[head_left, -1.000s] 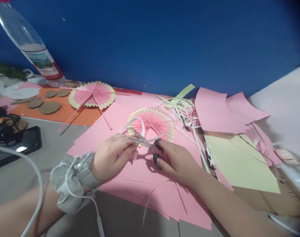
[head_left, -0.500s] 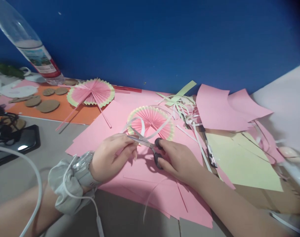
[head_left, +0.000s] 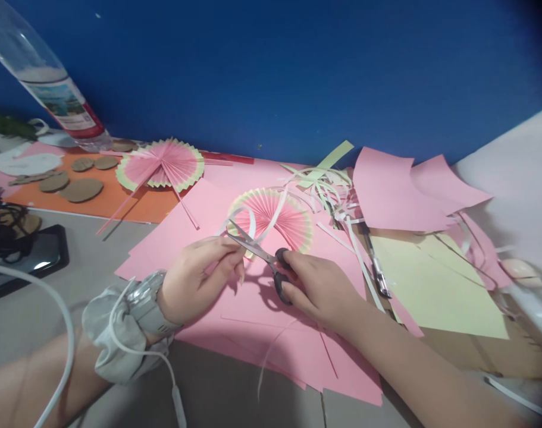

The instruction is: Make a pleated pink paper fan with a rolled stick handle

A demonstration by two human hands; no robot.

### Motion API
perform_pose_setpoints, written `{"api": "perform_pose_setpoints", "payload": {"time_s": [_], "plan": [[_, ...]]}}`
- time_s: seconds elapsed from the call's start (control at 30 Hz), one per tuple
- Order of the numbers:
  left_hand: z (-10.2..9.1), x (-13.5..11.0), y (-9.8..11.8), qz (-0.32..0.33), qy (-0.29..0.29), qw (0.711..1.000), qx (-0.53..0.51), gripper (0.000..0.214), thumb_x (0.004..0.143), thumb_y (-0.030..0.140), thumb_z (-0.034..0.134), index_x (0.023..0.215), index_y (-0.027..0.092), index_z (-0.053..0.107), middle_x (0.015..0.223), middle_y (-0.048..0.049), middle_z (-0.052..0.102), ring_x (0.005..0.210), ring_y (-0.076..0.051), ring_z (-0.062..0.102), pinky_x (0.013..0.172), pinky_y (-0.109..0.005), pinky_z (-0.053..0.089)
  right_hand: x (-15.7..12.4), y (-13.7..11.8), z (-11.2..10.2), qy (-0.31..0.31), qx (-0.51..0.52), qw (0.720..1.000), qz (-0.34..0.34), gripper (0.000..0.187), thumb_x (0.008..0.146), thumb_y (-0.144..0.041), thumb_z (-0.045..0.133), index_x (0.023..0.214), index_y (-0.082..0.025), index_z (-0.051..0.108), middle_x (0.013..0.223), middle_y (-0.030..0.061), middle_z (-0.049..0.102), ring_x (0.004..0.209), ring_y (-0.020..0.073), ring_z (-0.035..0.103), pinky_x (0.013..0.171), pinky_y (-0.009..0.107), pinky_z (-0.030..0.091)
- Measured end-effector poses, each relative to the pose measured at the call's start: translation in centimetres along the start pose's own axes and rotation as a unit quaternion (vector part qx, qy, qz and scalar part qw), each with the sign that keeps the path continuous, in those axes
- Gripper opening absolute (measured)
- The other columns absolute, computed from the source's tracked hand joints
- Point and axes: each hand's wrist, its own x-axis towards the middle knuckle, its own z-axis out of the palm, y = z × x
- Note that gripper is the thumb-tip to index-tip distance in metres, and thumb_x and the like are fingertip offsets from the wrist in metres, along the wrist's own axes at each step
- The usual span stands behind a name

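Just now, a steeper curl in the white paper strip, with the free end turned up in front of the pleated paper fan instead of trailing low toward the right hand. Seemingly clamped near the other end in the left hand's grip. Holding scissors by the handles in the right grip, blades apart beside the left fingertips. Apparently uncut despite that shift. Fan on pink paper sheets, between the hands and the table's far edge.

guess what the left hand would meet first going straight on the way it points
The left hand would probably meet the scissors first: the blades lie right by its fingertips, though depth is unclear.
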Motion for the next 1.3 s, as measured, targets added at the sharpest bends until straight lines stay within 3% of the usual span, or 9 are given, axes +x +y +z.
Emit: {"api": "perform_pose_setpoints", "payload": {"time_s": [0.73, 1.13, 1.3], "plan": [[0.07, 0.19, 0.32, -0.016, -0.005, 1.000, -0.001, 0.021, 0.092, 0.012, 0.043, 0.077, 0.018, 0.056, 0.058, 0.0030, 0.065, 0.055, -0.010, 0.058, 0.063, -0.024, 0.048, 0.01, 0.03, 0.12, -0.007, 0.020, 1.000, -0.001, 0.005, 0.086, -0.023, 0.042, 0.082, -0.021, 0.042, 0.069, -0.0006, 0.056, 0.058, 0.0141, 0.047, 0.055, 0.024, 0.030], [-0.22, 0.19, 0.11, 0.020, -0.018, 1.000, 0.011, 0.019, 0.079, 0.005, 0.040, 0.075, 0.021, 0.050, 0.060, 0.0022, 0.063, 0.061, -0.014, 0.060, 0.066, -0.029, 0.050, -0.13, 0.18, 0.45, 0.034, 0.010, 0.999, -0.015, 0.013, 0.076, -0.022, 0.047, 0.089, -0.020, 0.045, 0.072, 0.0006, 0.054, 0.059, 0.0156, 0.046, 0.055, 0.026, 0.033], [-0.04, 0.10, -0.02, 0.032, -0.004, 0.999, 0.002, 0.019, 0.082, 0.005, 0.042, 0.090, 0.020, 0.051, 0.061, 0.0041, 0.063, 0.056, -0.011, 0.059, 0.060, -0.024, 0.048, -0.19, 0.40, 0.59, 0.068, -0.014, 0.997, -0.030, 0.017, 0.077, -0.026, 0.048, 0.093, -0.020, 0.045, 0.076, 0.0019, 0.054, 0.063, 0.0173, 0.049, 0.058, 0.027, 0.035]]}}
